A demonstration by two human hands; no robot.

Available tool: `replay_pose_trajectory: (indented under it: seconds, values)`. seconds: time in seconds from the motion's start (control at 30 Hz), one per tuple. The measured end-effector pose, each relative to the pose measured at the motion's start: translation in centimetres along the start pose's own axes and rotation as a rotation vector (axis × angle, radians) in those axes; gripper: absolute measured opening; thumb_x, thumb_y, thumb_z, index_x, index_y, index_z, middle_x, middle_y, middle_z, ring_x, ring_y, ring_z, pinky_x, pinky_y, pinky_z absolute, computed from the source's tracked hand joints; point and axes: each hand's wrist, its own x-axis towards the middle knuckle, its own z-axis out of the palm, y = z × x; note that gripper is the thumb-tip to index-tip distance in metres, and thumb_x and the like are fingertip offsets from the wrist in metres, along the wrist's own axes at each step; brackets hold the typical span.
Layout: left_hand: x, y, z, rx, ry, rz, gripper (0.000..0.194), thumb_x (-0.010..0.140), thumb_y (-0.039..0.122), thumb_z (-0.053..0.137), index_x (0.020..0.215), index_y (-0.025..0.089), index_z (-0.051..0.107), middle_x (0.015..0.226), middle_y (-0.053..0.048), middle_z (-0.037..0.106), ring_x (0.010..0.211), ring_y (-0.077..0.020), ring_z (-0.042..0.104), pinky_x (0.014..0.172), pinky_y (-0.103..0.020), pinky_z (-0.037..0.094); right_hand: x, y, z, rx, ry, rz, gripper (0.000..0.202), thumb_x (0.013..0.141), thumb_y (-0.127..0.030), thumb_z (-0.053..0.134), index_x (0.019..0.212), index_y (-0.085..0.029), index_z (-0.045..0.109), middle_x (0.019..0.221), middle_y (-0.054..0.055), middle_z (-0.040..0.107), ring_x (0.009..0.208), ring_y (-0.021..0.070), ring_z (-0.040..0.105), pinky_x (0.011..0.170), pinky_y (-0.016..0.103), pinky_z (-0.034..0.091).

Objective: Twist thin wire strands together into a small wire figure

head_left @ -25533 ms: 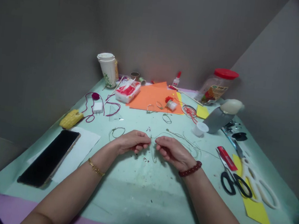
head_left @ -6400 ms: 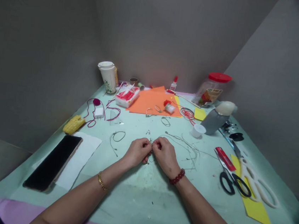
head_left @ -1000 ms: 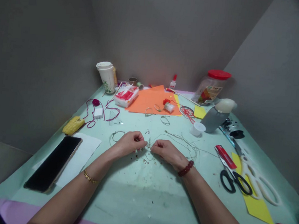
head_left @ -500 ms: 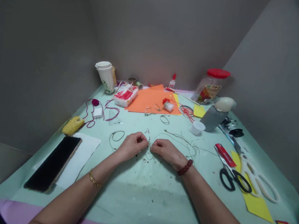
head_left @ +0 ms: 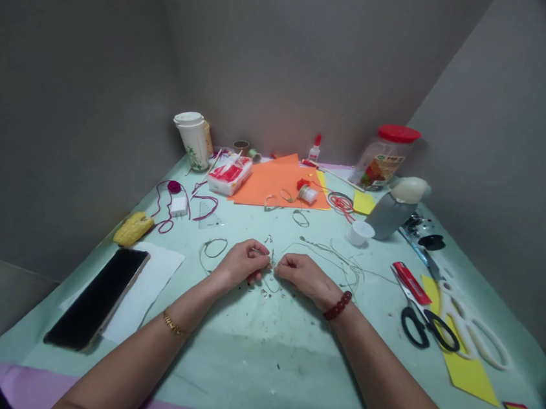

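Note:
At the middle of the table my left hand [head_left: 243,263] and my right hand [head_left: 303,275] face each other, fingertips a small gap apart. Both pinch a thin pale-green cord [head_left: 271,287], which stands up between them and loops below. The exact grip of each fingertip is too small to make out. Tiny pale scraps [head_left: 266,295] lie around and below the fingertips. Left of my left hand rests a coiled cord loop [head_left: 214,248]. Behind my right hand spread loose strands of similar cord [head_left: 340,256].
Black-handled scissors [head_left: 428,328], white-handled scissors [head_left: 457,308] and a red lighter [head_left: 411,283] lie at right. A phone [head_left: 97,300] lies at left on white paper [head_left: 152,283]. Farther back are orange paper [head_left: 270,181], a tissue pack [head_left: 230,174], a small white cup [head_left: 360,234] and a bottle [head_left: 389,213].
The lower fingers of my left hand have uncurled slightly downward, while its thumb and forefinger stay by the cord. My right hand keeps its place.

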Motion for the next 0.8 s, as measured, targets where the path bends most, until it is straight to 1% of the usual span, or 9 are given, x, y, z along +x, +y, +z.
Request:
replay_pose_trajectory:
  seconds: [0.1, 0.2, 0.33, 0.53, 0.6, 0.7, 0.73, 0.8]
  values:
    - [0.0, -0.2, -0.2, -0.010, -0.029, -0.014, 0.022, 0.073, 0.024, 0.063, 0.093, 0.015, 0.057, 0.057, 0.001, 0.057, 0.043, -0.0073, 0.049, 0.039, -0.018, 0.033, -0.1, -0.2, 0.0, 0.004, -0.001, -0.003, 0.012, 0.069, -0.026, 0.055, 0.063, -0.017, 0.050, 0.051, -0.007, 0.038, 0.046, 0.0060, 0.030, 0.045, 0.022, 0.023]
    - [-0.2, 0.0, -0.1, -0.040, -0.039, -0.020, 0.023, 0.073, 0.022, 0.063, 0.094, 0.015, 0.057, 0.055, 0.003, 0.054, 0.042, -0.0068, 0.047, 0.039, -0.018, 0.033, -0.1, -0.3, -0.1, -0.005, 0.005, 0.007, 0.012, 0.069, -0.026, 0.054, 0.063, -0.017, 0.049, 0.051, -0.007, 0.038, 0.045, 0.0060, 0.030, 0.045, 0.022, 0.023]
    - [-0.4, 0.3, 0.3, -0.058, -0.027, -0.027, 0.022, 0.073, 0.021, 0.062, 0.094, 0.016, 0.056, 0.051, 0.005, 0.051, 0.038, -0.0058, 0.041, 0.038, -0.018, 0.033, -0.1, -0.4, -0.1, -0.017, 0.005, 0.010, 0.011, 0.069, -0.026, 0.054, 0.063, -0.017, 0.050, 0.050, -0.007, 0.039, 0.045, 0.0061, 0.030, 0.045, 0.022, 0.022]
    - [-0.4, 0.4, 0.6, -0.063, -0.002, -0.007, 0.021, 0.072, 0.021, 0.064, 0.091, 0.016, 0.056, 0.052, 0.006, 0.050, 0.039, -0.0057, 0.042, 0.037, -0.017, 0.033, -0.1, -0.4, -0.1, 0.036, -0.011, 0.008, 0.013, 0.069, -0.028, 0.056, 0.064, -0.017, 0.051, 0.049, -0.007, 0.038, 0.044, 0.0058, 0.029, 0.043, 0.022, 0.020]
    - [-0.5, 0.6, 0.5, -0.073, -0.017, -0.020, 0.022, 0.073, 0.025, 0.065, 0.090, 0.015, 0.056, 0.059, 0.003, 0.055, 0.041, -0.0055, 0.044, 0.037, -0.018, 0.034, -0.2, -0.3, -0.1, 0.049, -0.018, 0.016, 0.013, 0.069, -0.028, 0.056, 0.064, -0.017, 0.050, 0.048, -0.007, 0.037, 0.043, 0.0057, 0.028, 0.042, 0.021, 0.019]
    - [-0.7, 0.9, 0.1, -0.087, -0.065, -0.027, 0.026, 0.076, 0.037, 0.064, 0.085, 0.014, 0.057, 0.078, -0.006, 0.064, 0.046, -0.0055, 0.049, 0.039, -0.019, 0.037, -0.2, -0.3, -0.2, 0.047, -0.018, 0.014, 0.013, 0.069, -0.027, 0.056, 0.064, -0.017, 0.050, 0.048, -0.007, 0.037, 0.043, 0.0055, 0.027, 0.042, 0.021, 0.019]
    - [-0.8, 1.0, -0.1, -0.086, -0.080, -0.025, 0.028, 0.076, 0.039, 0.064, 0.083, 0.013, 0.058, 0.080, -0.007, 0.064, 0.047, -0.0056, 0.050, 0.040, -0.019, 0.038, -0.2, -0.2, -0.2, 0.044, -0.016, 0.011, 0.013, 0.069, -0.027, 0.056, 0.064, -0.017, 0.050, 0.049, -0.007, 0.038, 0.043, 0.0054, 0.027, 0.042, 0.021, 0.019]
    - [-0.7, 1.0, -0.3, -0.077, -0.097, -0.025, 0.028, 0.074, 0.037, 0.067, 0.083, 0.012, 0.059, 0.075, -0.005, 0.062, 0.048, -0.0061, 0.050, 0.041, -0.019, 0.039, -0.2, -0.2, -0.2, 0.039, -0.017, 0.006, 0.013, 0.069, -0.027, 0.055, 0.064, -0.017, 0.050, 0.049, -0.007, 0.038, 0.044, 0.0053, 0.028, 0.042, 0.021, 0.019]
